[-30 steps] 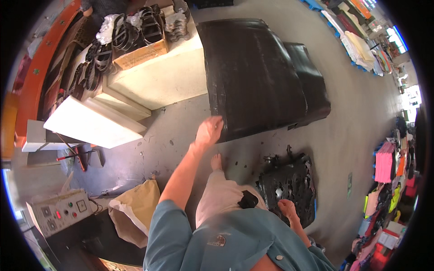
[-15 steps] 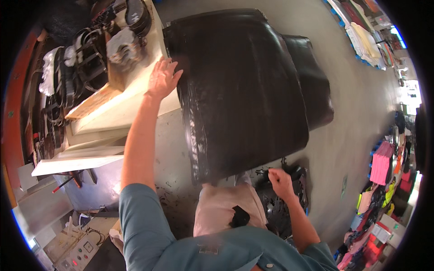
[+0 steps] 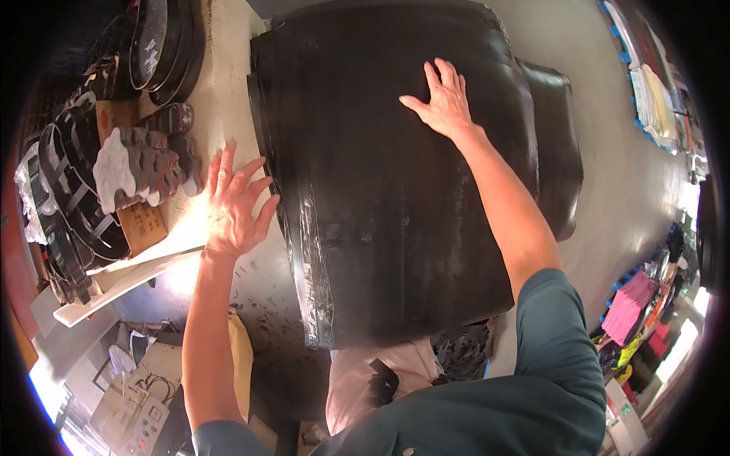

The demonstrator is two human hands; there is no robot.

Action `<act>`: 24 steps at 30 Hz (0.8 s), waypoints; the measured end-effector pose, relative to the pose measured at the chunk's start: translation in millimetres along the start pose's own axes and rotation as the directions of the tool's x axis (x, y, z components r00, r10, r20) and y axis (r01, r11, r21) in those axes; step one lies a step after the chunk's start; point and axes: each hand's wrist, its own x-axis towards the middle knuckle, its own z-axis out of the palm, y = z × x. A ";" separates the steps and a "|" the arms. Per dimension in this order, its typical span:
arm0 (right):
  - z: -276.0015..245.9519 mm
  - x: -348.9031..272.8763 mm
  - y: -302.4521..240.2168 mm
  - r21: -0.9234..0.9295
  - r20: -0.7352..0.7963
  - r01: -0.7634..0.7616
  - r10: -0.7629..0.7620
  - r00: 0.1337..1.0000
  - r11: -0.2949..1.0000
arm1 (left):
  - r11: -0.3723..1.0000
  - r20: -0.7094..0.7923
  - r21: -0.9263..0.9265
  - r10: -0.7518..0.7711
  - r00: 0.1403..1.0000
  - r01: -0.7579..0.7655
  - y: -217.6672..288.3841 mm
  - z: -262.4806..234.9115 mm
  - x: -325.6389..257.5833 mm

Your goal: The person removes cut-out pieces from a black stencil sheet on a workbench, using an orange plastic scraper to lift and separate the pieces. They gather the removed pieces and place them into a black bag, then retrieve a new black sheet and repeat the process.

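Sheeting, black and dully glossy with a crinkled left strip, spreads before the person beside a cream desk. The left hand, near the sheeting's edge, and right hand, over its upper half, splay wide, gripping nothing; contact is unclear.

left hand beside black sheet | right hand over it, perhaps touching

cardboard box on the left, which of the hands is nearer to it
Left. The left hand is to the right of the cardboard box, near the left edge of the black sheet; the right hand is farther right, over the black sheet.
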 end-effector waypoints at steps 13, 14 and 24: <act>-35.6 84.7 0.1 -0.049 0.050 -0.007 0.009 0.999 0.999 | 0.996 0.051 -0.022 -0.087 0.995 0.089 1.9 -2.4 1.4; -33.8 84.0 1.9 -0.059 0.035 0.012 -0.010 0.999 0.998 | 0.996 0.048 -0.022 -0.087 0.995 0.088 2.0 -2.2 1.6; -100.1 41.4 -15.9 0.039 0.419 0.195 -0.193 0.887 0.980 | 0.997 0.026 -0.021 -0.075 0.997 0.076 2.0 -0.9 0.4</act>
